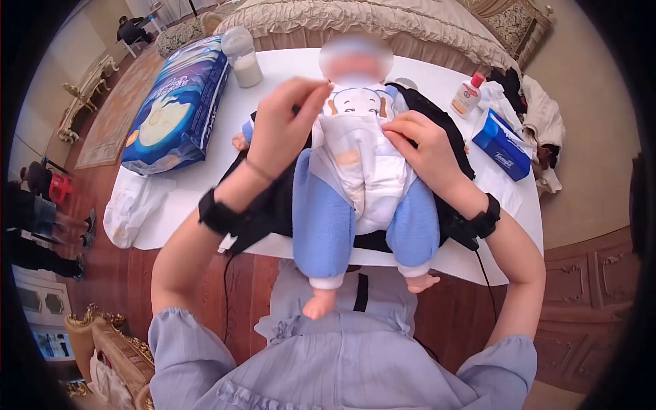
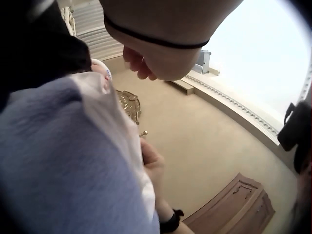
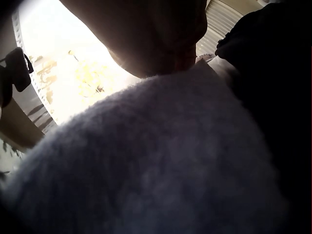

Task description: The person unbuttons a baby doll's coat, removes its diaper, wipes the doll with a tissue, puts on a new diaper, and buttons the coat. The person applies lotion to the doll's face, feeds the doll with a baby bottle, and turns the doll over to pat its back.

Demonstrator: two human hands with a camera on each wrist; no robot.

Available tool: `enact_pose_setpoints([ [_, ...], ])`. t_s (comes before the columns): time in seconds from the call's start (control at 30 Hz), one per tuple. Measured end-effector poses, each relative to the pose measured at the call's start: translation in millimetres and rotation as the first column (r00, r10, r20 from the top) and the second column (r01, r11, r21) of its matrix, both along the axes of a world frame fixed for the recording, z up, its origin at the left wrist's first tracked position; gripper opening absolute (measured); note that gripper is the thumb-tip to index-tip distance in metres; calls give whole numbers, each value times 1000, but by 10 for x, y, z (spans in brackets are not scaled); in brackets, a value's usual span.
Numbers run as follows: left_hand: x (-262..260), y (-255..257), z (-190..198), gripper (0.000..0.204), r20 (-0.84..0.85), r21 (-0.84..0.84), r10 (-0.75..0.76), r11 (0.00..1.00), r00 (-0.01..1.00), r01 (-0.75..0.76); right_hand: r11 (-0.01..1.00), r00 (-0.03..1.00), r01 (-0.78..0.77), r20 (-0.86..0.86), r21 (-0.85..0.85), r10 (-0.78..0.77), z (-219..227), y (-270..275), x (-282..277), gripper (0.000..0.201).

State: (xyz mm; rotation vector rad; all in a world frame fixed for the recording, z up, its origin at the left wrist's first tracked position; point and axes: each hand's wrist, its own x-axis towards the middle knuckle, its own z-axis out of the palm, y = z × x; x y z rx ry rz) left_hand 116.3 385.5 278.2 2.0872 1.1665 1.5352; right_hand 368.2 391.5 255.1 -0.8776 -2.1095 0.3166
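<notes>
A baby doll point(image 1: 328, 212) in blue plush clothing lies on its back, feet toward me. A white diaper point(image 1: 372, 164) is folded up over its front, reaching the animal-face print on its chest. My right hand point(image 1: 432, 152) pinches the diaper's upper edge between thumb and fingertips. My left hand point(image 1: 290, 123) is raised beside the doll's chest, thumb and finger drawn together with a small white bit at their tips; I cannot tell whether they hold it. The left wrist view shows curled fingers point(image 2: 139, 63) near the diaper's edge. Plush fabric point(image 3: 161, 156) covers much of the right wrist view.
On the white table point(image 1: 437, 75), a blue diaper pack point(image 1: 181, 102) and a bottle point(image 1: 246, 68) stand at left. To the right are a red-capped bottle point(image 1: 467, 94) and a blue tissue pack point(image 1: 504, 145). Another diaper point(image 1: 133, 208) lies front left. Black cloth point(image 1: 447, 130) spreads under the doll.
</notes>
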Motion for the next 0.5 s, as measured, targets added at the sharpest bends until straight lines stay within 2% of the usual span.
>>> enact_pose_setpoints([
  [0.03, -43, -113, -83, 21, 0, 0, -1, 1000, 1000, 1, 1000, 999, -22, 37, 2, 22, 25, -18, 9, 16],
  [0.1, -117, -274, -301, 23, -92, 108, -14, 994, 996, 24, 999, 996, -45, 75, 5, 45, 29, -32, 15, 21],
  [0.17, -151, -397, -393, 36, -271, 15, -210, 975, 939, 222, 997, 993, -74, 86, -30, 76, 6, -46, 20, 29],
  [0.2, -134, -378, -438, 50, -391, 9, -285, 950, 875, 313, 997, 993, -74, 88, -31, 77, -7, -60, 23, 29],
  [0.23, -94, -391, -433, 59, -420, -110, -363, 930, 832, 351, 998, 992, -55, 113, -11, 56, -24, -73, 32, 31],
  [0.3, -88, -330, -455, 64, -446, -144, -368, 929, 816, 340, 999, 990, -35, 140, 4, 34, -67, -131, 15, 33],
  [0.37, -73, -255, -422, 65, -450, -154, -377, 926, 810, 345, 999, 997, 28, 74, -26, -26, -96, -203, -40, 34],
  [0.43, -83, -226, -416, 66, -459, -161, -378, 925, 804, 343, 996, 995, 52, 84, -69, -46, -83, -264, -69, 37],
  [0.5, -101, -198, -447, 62, -402, -136, -410, 911, 819, 390, 991, 994, 76, 92, -107, -66, -31, -262, -71, 39],
])
